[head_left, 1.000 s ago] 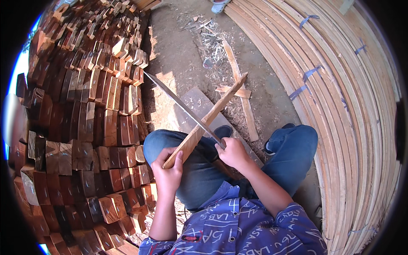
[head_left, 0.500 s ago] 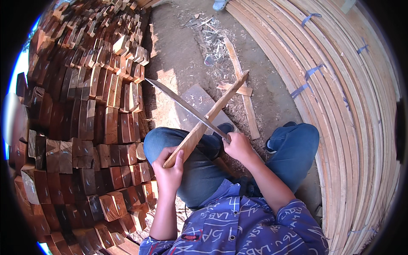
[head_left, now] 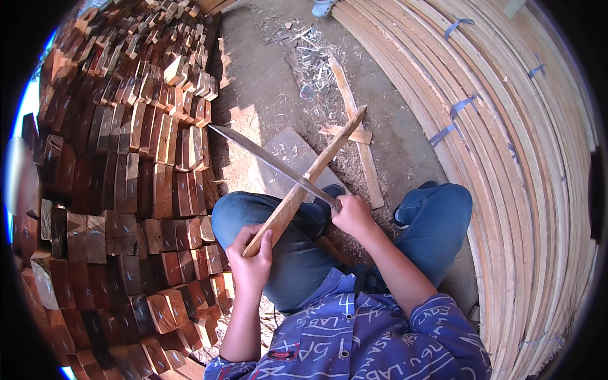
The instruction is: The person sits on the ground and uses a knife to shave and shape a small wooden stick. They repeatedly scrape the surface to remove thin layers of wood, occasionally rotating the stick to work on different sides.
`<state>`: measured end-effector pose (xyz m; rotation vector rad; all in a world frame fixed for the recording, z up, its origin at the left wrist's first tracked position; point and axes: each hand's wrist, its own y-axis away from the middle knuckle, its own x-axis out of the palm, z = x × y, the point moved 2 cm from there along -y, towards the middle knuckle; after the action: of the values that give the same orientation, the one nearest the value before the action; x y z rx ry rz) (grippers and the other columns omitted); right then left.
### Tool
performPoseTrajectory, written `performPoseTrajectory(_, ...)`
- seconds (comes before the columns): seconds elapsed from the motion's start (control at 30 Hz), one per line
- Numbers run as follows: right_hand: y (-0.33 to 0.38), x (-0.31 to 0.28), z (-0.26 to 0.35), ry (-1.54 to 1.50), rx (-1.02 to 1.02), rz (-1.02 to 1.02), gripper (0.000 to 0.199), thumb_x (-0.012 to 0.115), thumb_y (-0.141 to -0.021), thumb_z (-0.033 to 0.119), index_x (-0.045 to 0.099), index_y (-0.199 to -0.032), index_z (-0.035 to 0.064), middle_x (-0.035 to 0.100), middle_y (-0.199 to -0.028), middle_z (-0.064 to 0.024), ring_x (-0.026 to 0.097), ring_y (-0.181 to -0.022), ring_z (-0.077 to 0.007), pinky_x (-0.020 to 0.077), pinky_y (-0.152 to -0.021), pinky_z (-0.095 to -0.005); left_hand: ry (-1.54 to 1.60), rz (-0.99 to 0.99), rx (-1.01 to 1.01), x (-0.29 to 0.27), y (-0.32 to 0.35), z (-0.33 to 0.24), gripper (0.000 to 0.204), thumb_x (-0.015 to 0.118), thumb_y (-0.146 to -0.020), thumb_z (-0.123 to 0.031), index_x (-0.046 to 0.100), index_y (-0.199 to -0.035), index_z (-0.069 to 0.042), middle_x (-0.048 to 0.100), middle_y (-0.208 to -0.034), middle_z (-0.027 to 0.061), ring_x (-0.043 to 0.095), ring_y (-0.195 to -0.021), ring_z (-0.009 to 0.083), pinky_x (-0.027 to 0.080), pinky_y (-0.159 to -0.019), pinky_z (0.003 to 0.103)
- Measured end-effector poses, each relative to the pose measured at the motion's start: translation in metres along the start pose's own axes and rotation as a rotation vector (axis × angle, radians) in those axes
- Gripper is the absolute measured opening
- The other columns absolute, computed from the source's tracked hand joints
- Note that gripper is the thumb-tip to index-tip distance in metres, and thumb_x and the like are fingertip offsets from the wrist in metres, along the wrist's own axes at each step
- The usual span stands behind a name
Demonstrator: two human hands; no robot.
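My left hand [head_left: 249, 258] is closed round the near end of a narrow wooden stick [head_left: 285, 212], thumb along its top. The stick slants away to the right above my left knee and tapers to a point at its far end. In my right hand [head_left: 353, 215] is the handle end of a long machete [head_left: 256, 151], mostly hidden by the fingers. Its blade points far left and crosses the stick at about the middle, apparently touching it at a notch-like pale spot. Below the crossing, the stick's upper face looks pale and freshly cut.
Stacked dark timber blocks [head_left: 120, 183] rise on my left. Long planks [head_left: 506, 164] with blue ties [head_left: 461, 106] lie on the right. Ahead are a flat board [head_left: 288, 152], crossed wood strips [head_left: 361, 145] and scattered shavings [head_left: 311, 54]. Another person's shoe [head_left: 323, 7] shows at the top.
The machete's tip has dropped slightly and moved a little left, its blade face turned a bit more into view. Both hands keep their holds; the whole view has shifted slightly.
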<state>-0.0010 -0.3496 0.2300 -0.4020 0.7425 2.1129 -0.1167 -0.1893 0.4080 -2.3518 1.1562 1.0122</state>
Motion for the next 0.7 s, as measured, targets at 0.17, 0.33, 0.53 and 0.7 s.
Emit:
performPoseTrajectory(0.17,0.018,-0.023,0.037,-0.043,-0.082,0.017,0.019,0.067,-0.08,0.019,0.069,-0.083,0.0002,0.068,-0.079,-0.0234,0.066,-0.079,-0.0425,0.0532,-0.074,-0.0492,0.016,-0.002,-0.011,-0.001,-0.012,-0.001,0.01,0.069,-0.088,-0.006,0.068,-0.089,0.004,0.07,-0.076,0.0107,0.063,-0.072,0.011,0.051,-0.068,0.027)
performPoseTrajectory(0.33,0.039,-0.036,0.073,-0.194,-0.265,0.033,0.017,0.07,-0.075,0.018,0.066,-0.076,0.0024,0.065,-0.073,-0.0214,0.065,-0.073,-0.0427,0.0522,-0.069,-0.0496,0.032,0.014,0.003,0.0,-0.014,-0.003,0.008,0.068,-0.088,-0.003,0.067,-0.09,0.004,0.069,-0.075,0.0097,0.062,-0.068,0.011,0.05,-0.065,0.027)
performPoseTrajectory(0.53,-0.005,-0.01,-0.003,0.013,0.018,-0.034,0.019,0.069,-0.077,0.019,0.068,-0.081,0.0006,0.068,-0.081,-0.0239,0.066,-0.082,-0.0423,0.053,-0.076,-0.0505,-0.005,0.013,0.071,0.005,-0.004,-0.016,0.006,0.068,-0.087,-0.002,0.067,-0.09,0.004,0.069,-0.074,0.012,0.066,-0.071,0.0124,0.051,-0.066,0.027)
performPoseTrajectory(0.7,0.008,-0.019,0.021,-0.008,-0.034,0.055,0.019,0.067,-0.079,0.018,0.068,-0.085,0.0006,0.067,-0.079,-0.0244,0.066,-0.081,-0.0424,0.0527,-0.076,-0.0505,0.012,0.036,-0.068,0.001,0.0,-0.002,0.009,0.068,-0.089,-0.006,0.066,-0.089,0.003,0.066,-0.077,0.0053,0.059,-0.074,0.0086,0.047,-0.07,0.025)
